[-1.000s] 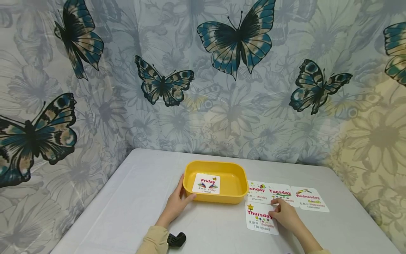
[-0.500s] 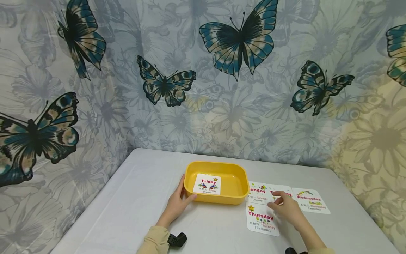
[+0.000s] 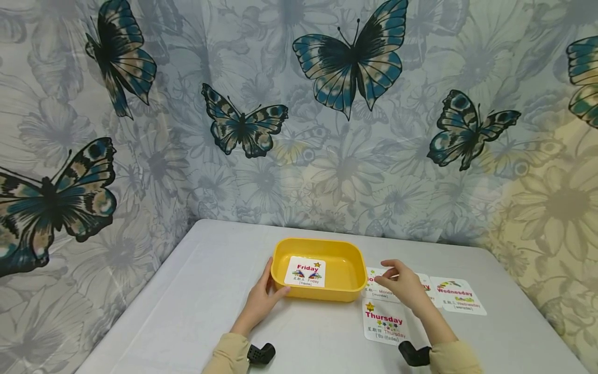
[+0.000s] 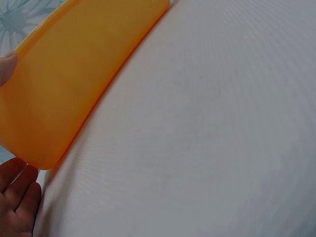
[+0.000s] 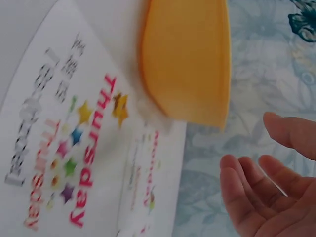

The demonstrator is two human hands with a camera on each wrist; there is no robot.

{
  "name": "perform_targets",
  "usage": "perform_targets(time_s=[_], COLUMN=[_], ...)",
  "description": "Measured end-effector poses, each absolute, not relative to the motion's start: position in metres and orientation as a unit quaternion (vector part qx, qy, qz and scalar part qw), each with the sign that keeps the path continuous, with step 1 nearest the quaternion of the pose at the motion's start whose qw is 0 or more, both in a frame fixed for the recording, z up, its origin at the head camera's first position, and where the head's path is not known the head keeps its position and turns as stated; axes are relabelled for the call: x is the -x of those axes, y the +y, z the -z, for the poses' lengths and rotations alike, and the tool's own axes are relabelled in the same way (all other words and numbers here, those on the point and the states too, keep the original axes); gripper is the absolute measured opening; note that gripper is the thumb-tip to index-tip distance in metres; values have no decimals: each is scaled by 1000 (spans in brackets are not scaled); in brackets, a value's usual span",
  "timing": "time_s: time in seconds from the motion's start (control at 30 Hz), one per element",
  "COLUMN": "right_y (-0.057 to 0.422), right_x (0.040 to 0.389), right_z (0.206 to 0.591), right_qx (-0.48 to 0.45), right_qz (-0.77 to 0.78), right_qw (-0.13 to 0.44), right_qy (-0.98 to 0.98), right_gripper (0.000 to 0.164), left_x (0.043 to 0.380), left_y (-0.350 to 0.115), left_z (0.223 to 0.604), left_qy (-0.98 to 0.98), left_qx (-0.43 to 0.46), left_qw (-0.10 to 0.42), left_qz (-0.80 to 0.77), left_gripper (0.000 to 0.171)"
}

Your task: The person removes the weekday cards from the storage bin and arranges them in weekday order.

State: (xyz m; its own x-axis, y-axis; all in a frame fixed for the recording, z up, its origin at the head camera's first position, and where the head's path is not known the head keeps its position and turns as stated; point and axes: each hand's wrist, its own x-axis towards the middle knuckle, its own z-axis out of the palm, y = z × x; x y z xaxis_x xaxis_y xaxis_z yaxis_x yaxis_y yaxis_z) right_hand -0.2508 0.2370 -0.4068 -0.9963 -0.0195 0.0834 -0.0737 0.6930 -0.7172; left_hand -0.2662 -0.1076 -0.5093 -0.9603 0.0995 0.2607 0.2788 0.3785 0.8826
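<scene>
A yellow plastic box [image 3: 345, 295] stands on the table, with the Friday card [image 3: 306, 271] lying in its left part. My left hand [image 3: 260, 300] grips the box's left front corner, thumb at the front and fingers along the side. Over the Monday card [image 3: 379, 297] and the Tuesday card [image 3: 426, 277], my right hand [image 3: 405, 288] hovers with bent, spread fingers and nothing between them. It partly hides both cards. The Thursday card [image 3: 385, 322] lies below Monday, and the Wednesday card [image 3: 457, 296] at the row's right end. In the right wrist view, thumb and fingertips [image 5: 229, 163] stand apart.
A white cloth covers the table [image 3: 177, 301]. Behind it hangs a curtain [image 3: 345, 171] printed with flowers and butterflies. Black devices sit on the left wrist [image 3: 261, 354] and the right wrist [image 3: 413, 355].
My right hand has come off the Thursday card's right edge and moved up and left towards the box. The Thursday card stays in place. My left hand has kept its hold on the box.
</scene>
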Motion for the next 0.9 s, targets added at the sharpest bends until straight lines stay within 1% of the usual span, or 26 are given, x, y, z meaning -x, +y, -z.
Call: perform_targets(time_s=[0.2,0.43,0.63,0.9], right_y=[214,189,172,155], right_x=[261,275,282,291], right_z=[401,406,408,413], right_qx=[-47,-73,-80,-78], right_qz=[-414,-433,-439,-447], right_qw=[33,29,21,4], right_qy=[-909,-898,-895,-891], right_gripper=[49,57,57,63], left_x=[267,267,267,267], left_y=[-108,-108,-108,-107], left_z=[510,510,511,512], left_qy=[-825,-825,-826,-826], left_qx=[117,119,122,123], left_qw=[83,88,95,100], left_qz=[546,546,542,540], left_gripper=[93,92,93,94])
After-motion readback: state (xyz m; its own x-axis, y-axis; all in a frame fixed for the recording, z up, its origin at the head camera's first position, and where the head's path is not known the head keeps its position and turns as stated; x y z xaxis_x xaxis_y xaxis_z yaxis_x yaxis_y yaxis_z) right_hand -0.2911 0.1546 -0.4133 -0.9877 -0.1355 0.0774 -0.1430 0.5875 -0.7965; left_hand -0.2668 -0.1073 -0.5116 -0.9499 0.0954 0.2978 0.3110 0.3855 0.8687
